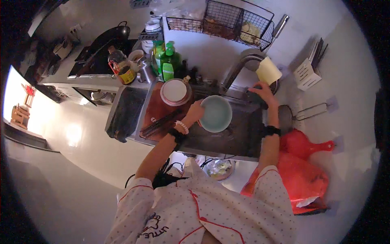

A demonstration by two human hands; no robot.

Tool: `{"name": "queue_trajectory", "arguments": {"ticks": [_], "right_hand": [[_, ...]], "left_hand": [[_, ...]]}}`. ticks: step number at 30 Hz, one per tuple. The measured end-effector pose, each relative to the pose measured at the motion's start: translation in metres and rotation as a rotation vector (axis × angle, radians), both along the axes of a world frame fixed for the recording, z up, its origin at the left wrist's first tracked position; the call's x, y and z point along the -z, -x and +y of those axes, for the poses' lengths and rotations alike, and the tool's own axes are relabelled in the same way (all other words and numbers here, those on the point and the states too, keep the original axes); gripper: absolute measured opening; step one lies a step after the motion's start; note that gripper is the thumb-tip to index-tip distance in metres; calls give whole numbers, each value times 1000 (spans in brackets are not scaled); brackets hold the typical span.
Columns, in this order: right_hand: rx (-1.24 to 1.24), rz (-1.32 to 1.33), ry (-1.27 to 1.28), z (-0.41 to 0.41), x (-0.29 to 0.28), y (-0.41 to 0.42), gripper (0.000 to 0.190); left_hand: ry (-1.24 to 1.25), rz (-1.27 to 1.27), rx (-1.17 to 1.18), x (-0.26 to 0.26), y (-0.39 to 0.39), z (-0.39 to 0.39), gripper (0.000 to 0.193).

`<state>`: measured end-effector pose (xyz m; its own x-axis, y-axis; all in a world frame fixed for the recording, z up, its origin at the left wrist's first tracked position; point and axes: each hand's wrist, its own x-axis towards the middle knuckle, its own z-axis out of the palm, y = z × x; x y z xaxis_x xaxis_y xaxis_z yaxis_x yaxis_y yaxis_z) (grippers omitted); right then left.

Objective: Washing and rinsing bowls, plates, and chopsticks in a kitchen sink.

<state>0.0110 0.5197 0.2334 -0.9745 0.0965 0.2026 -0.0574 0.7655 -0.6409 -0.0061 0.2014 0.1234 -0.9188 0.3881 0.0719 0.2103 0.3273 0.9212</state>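
My left hand [195, 112] grips the rim of a pale green bowl [217, 114] on its left side. The bowl is over the sink [240, 137], and its pale inside faces up. At the sink's back right corner is my right hand [266, 95], with fingers bent beside a dark object [253, 94]. Whether the fingers hold that object, I cannot tell. Just beyond this hand is a pale yellow cloth or sponge [269, 70]. The curved faucet [236, 71] rises between the two hands, behind the bowl.
A brown board [154, 103] left of the sink carries stacked dishes [173, 91] and dark chopsticks [161, 123]. Green pump bottles [169, 62] and a sauce bottle [124, 68] stand behind. Right, a strainer [286, 117] and red bag [304, 177] hang. A wire rack [224, 26] is above.
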Motion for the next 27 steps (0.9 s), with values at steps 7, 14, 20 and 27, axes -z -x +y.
{"name": "queue_trajectory", "arguments": {"ticks": [7, 14, 20, 27], "right_hand": [[-311, -91, 174, -85, 17, -7, 28], [-379, 25, -72, -131, 51, -22, 22], [-269, 125, -307, -142, 42, -25, 20], [-63, 372, -33, -184, 57, -40, 22]], "left_hand": [[235, -144, -82, 8, -8, 34, 33], [39, -179, 47, 38, -3, 37, 31], [145, -104, 154, 15, -21, 24, 28], [24, -237, 277, 25, -10, -24, 33]]}}
